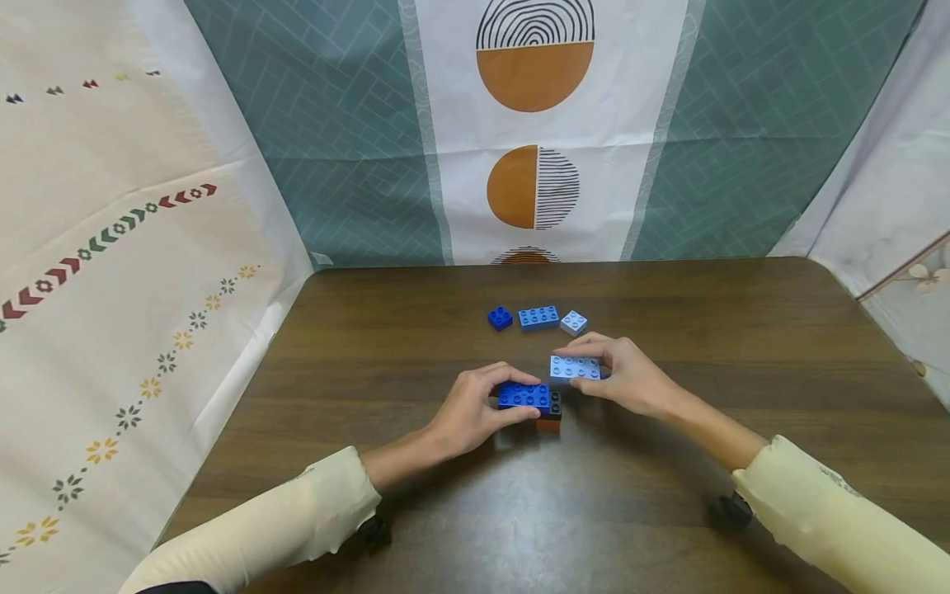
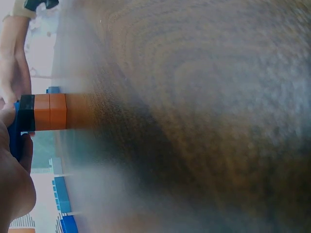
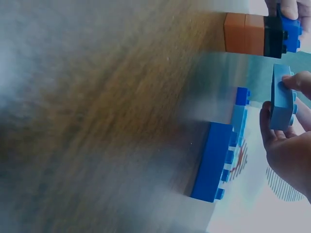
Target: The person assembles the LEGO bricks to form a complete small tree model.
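A dark blue toy brick [image 1: 524,397] with two rows of studs sits on a black brick [image 1: 555,403], which rests on two stacked orange bricks [image 2: 50,112]. Thumb and fingers of my left hand [image 1: 471,410] pinch the dark blue brick along its long sides. Part of the black brick sticks out to the right of it. My right hand [image 1: 629,375] holds a light blue brick [image 1: 575,369] between thumb and fingers, studs up. In the right wrist view this light blue brick [image 3: 282,99] is raised off the table and apart from the stack.
Behind the hands, a small dark blue brick [image 1: 500,318], a longer mid-blue brick [image 1: 538,318] and a small pale blue brick [image 1: 574,322] lie in a row on the brown wooden table [image 1: 386,322]. Patterned cloth [image 1: 356,148] hangs beyond the table's back edge.
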`<state>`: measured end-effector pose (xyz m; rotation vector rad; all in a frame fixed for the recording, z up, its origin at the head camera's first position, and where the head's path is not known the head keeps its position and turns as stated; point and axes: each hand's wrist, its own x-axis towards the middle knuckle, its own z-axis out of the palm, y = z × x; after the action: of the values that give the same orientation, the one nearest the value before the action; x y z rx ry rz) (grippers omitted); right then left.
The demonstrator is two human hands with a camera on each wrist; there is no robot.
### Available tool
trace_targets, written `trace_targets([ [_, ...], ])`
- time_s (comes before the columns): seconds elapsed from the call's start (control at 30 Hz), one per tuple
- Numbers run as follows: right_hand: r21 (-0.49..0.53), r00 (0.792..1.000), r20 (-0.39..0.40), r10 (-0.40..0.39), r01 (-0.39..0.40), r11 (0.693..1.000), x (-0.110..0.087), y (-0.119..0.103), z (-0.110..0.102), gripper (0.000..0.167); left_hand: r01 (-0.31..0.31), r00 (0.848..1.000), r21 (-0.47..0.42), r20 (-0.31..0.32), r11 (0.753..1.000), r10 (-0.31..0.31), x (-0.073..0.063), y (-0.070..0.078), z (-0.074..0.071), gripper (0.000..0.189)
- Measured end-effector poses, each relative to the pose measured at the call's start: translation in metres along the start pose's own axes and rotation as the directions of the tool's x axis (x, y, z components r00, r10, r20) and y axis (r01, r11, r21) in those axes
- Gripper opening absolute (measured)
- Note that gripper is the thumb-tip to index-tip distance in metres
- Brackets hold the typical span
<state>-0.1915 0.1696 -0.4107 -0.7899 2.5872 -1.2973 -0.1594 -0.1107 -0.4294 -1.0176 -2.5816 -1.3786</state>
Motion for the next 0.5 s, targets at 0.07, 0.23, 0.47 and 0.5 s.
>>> trace_targets([
  [0.07,0.009,1.0,0.01,-0.005,0.005,1.0,-0.005,-0.001,-0.001,0.041,-0.004,1.0,-0.003,0.0,1.0,0.004,0.0,0.0,0.0,0.034],
  [0.23,0.046,0.999,0.036,-0.007,0.005,0.999,-0.015,-0.007,-0.003,0.041,-0.009,1.0,-0.01,-0.003,1.0,0.009,0.0,0.0,0.0,0.034],
  [0.47,0.126,0.998,0.052,0.044,-0.05,0.991,-0.026,-0.012,-0.006,0.042,-0.003,1.0,-0.006,-0.002,1.0,0.003,0.0,0.0,0.0,0.035],
  [0.5,0.137,0.997,0.056,0.044,-0.051,0.989,-0.027,-0.013,-0.005,0.042,-0.004,1.0,-0.005,-0.002,1.0,0.004,0.0,0.0,0.0,0.035],
])
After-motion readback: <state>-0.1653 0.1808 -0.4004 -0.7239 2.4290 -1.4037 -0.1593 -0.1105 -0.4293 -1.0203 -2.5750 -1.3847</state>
